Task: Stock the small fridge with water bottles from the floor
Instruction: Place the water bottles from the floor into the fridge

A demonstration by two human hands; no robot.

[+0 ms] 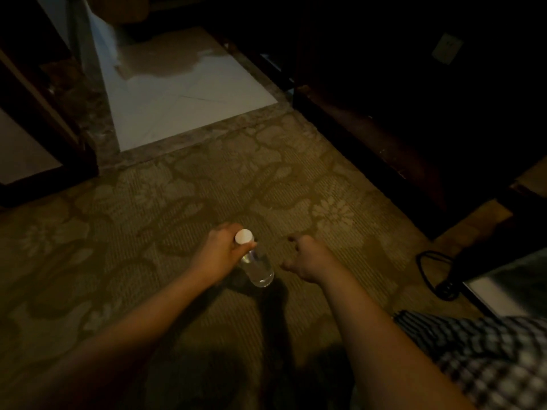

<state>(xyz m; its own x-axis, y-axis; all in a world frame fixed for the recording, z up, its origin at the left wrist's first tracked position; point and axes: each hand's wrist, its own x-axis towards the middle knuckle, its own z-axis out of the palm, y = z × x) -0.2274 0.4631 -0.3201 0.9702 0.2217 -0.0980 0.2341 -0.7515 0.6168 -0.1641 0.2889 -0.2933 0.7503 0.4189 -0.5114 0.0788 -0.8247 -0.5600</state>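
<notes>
The water bottle [258,267] was clear glossy plastic with a matt white cap [244,235]; the patterned carpet [177,202] looked ribbed, the floor tiles [189,93] smooth.

The left hand [220,253] covered the neck of the water bottle [257,266], its fingertips out of sight. The dark furniture [414,99] was lost in shadow, and the checked cloth [488,359] ran off the lower edge.

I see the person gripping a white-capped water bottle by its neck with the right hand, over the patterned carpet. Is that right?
Not quite. The head view shows the left hand gripping the white-capped water bottle by its neck, over the patterned carpet. The right hand is beside it and holds nothing.
</notes>
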